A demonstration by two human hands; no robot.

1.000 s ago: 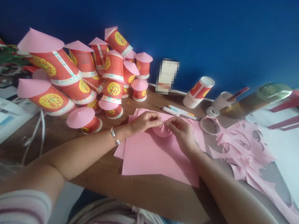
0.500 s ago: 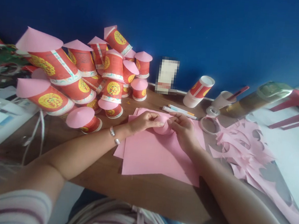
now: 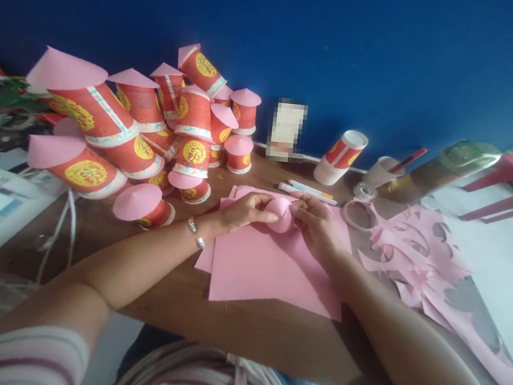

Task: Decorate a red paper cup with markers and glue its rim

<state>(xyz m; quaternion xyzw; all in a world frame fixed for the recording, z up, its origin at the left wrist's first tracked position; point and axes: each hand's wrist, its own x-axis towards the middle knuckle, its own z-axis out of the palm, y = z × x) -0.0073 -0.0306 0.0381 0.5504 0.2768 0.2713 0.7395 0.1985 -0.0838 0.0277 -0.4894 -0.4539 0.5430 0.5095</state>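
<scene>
A small pink paper cone [image 3: 280,215] is held between both hands, just above the pink paper sheets [image 3: 258,271] stacked on the table. My left hand [image 3: 251,210] grips its left side with thumb and fingers. On the other side, my right hand [image 3: 315,219] pinches the cone's right edge. To the left stands a heap of red paper cups [image 3: 196,158] with yellow emblems, many topped by pink cones such as the front one [image 3: 137,201]. Some of the cone's far side is hidden by the fingers.
Behind the sheets lie markers [image 3: 308,191] and a stack of cups [image 3: 340,157]. A tape roll [image 3: 360,215], a white cup [image 3: 381,170] and a large bottle [image 3: 440,172] stand right, near pink paper scraps [image 3: 423,251]. A white device with cables [image 3: 8,205] sits left.
The cone has turned slightly between my fingers, and its rounded face shows more. Both hands stay in nearly the same place.
</scene>
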